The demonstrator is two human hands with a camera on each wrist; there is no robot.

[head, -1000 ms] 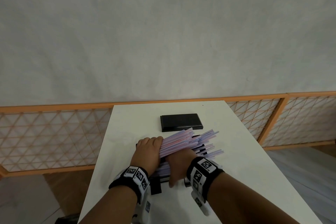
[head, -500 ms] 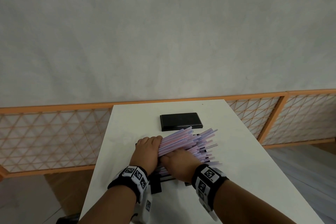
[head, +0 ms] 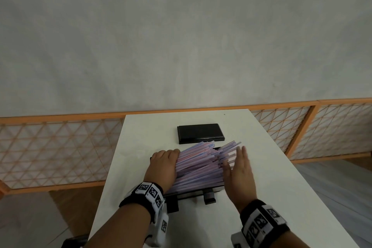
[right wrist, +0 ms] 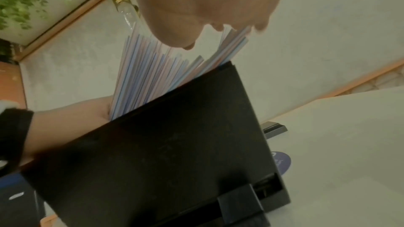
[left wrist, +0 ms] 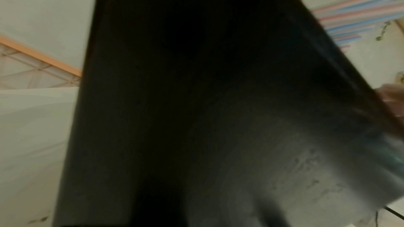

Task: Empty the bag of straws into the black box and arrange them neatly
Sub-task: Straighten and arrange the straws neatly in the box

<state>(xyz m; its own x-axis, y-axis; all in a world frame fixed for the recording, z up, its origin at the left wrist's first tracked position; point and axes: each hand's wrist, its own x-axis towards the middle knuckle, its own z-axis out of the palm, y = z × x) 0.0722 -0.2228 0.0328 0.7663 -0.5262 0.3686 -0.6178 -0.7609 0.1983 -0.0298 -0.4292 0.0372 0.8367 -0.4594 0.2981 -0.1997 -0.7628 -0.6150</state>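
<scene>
A heap of pink and blue straws (head: pixel 199 165) lies slanted in the open black box (head: pixel 193 195), its far-right ends poking over the rim. My left hand (head: pixel 163 165) covers the straws' left ends, fingers curled down over them; the left wrist view shows mostly the box's dark wall (left wrist: pixel 196 110) and some straw ends (left wrist: pixel 354 9). My right hand (head: pixel 239 167) stands flat with straight fingers against the straws' right ends. In the right wrist view the palm (right wrist: pixel 207 6) hangs over the straws (right wrist: pixel 153 68), which rise above the box (right wrist: pixel 164 153). No bag is visible.
The box's black lid (head: pixel 200 133) lies flat behind it on the white table (head: pixel 281 197). Two latches (head: pixel 209 197) stick out from the box's front. An orange lattice fence (head: pixel 60 147) runs behind the table, below a grey wall. A small glass bottle (right wrist: pixel 125 6) shows at the right wrist view's edge.
My right hand has left the top of the straws near the front, moved right and opened flat against their right ends. The left hand has stayed put.
</scene>
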